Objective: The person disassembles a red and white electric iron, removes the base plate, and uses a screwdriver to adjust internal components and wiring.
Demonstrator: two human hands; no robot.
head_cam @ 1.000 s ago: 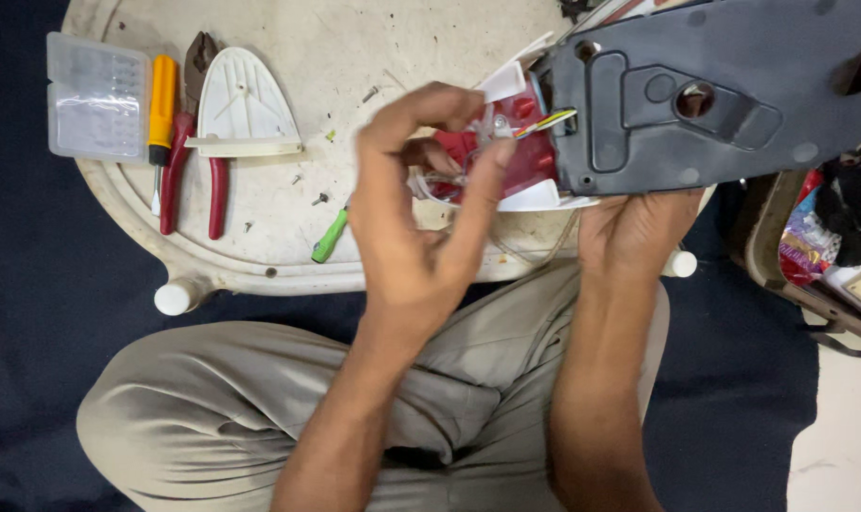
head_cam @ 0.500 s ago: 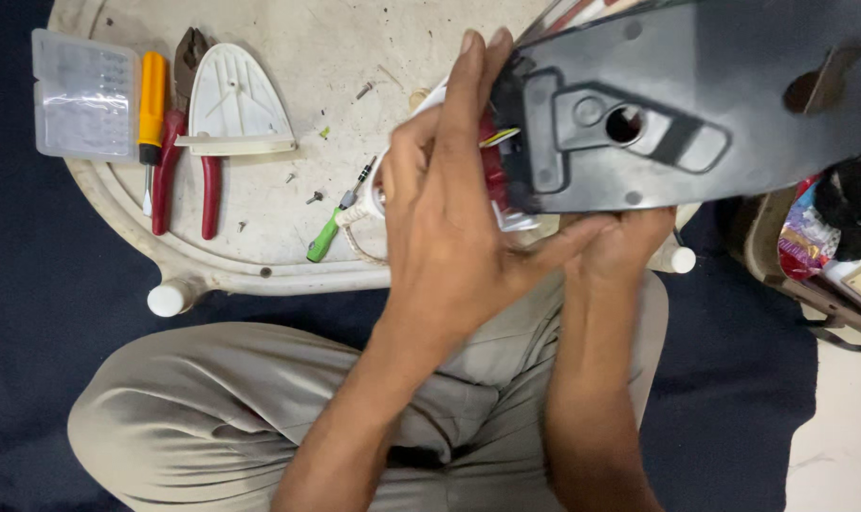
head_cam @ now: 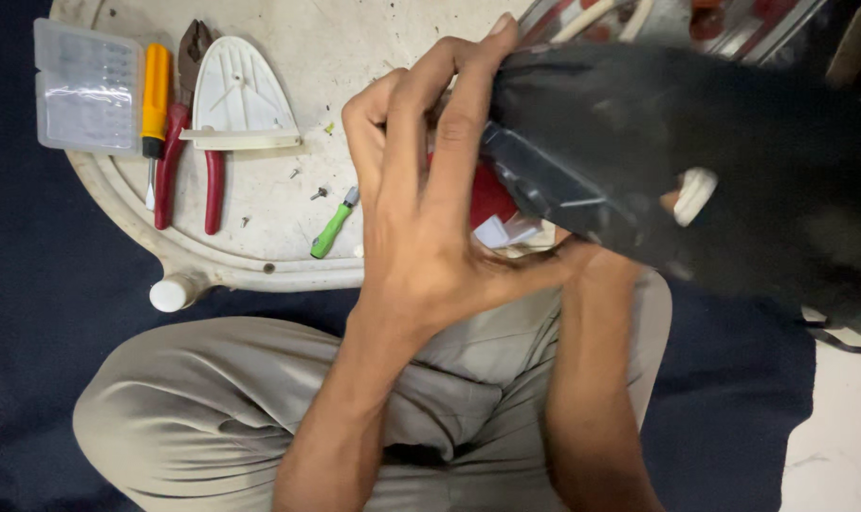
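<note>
Resting over a dark blue floor, a scuffed round white plastic desk (head_cam: 288, 270) carries, near its left edge, one clear plastic box (head_cam: 86, 87), one yellow-handled screwdriver (head_cam: 154, 92), one pair of red-handled pliers (head_cam: 189, 142), one white pointed plastic cover (head_cam: 239, 95) and one small green-handled screwdriver (head_cam: 331, 228). At its right edge, the left hand (head_cam: 430, 218) clasps a blurred black plastic appliance body (head_cam: 677, 161); the right hand (head_cam: 592, 261) supports it beneath, grip unclear.

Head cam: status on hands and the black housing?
Left hand gripping black housing at its near end. Right hand under it, mostly hidden. Green screwdriver and red pliers lie apart on white tray.
</note>
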